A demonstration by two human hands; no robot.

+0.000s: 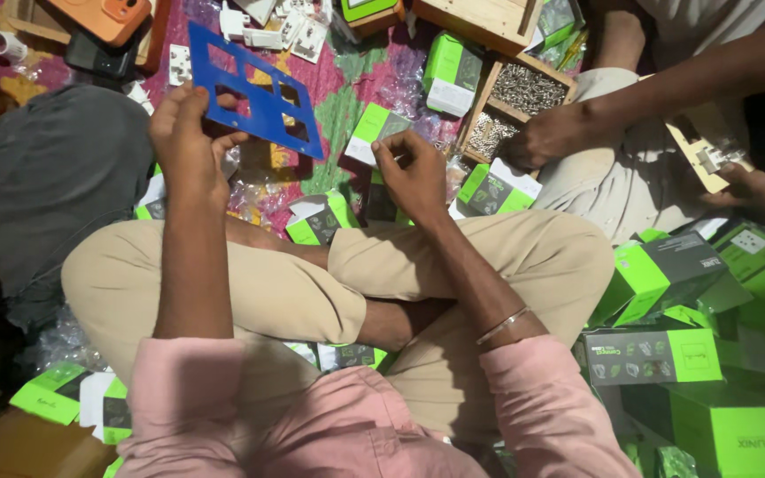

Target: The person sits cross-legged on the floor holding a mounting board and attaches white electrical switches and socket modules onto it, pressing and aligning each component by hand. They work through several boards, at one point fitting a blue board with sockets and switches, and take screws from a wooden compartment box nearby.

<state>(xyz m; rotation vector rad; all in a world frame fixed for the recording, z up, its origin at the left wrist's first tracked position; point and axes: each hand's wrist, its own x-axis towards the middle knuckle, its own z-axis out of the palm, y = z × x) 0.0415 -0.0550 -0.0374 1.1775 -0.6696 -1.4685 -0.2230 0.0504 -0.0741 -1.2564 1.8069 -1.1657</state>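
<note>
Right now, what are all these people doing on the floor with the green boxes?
A person in a pink shirt sits cross-legged and holds up a blue plastic plate with square cut-outs in the left hand. The right hand has its fingers pinched together beside it; what they hold is too small to tell. Small green boxes lie scattered around. Another person's hand rests at a wooden tray of small metal parts.

Both hands (189,133) (411,173) raised; fingers pinched
</note>
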